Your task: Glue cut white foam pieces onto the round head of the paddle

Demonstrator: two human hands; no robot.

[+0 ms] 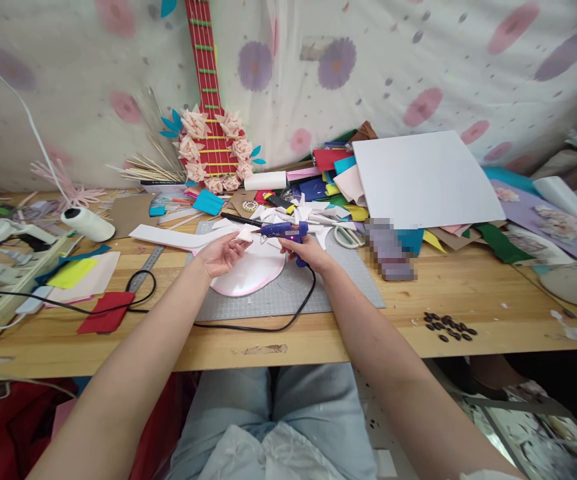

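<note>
Two hands over cutting mat (318,293) — right hand (308,252) grips glue gun (284,231), nozzle leftward toward white petal piece (245,235) pinched in left hand (222,255) fingertips — barrel axis horizontal

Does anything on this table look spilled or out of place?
Yes. A small heap of dark beads lies loose on the bare wood near the table's front edge, to the right of the grey mat, in no container.

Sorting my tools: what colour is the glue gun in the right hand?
Blue, with a black cord: the blue plastic glue gun in the right hand shows best in the head view.
</note>
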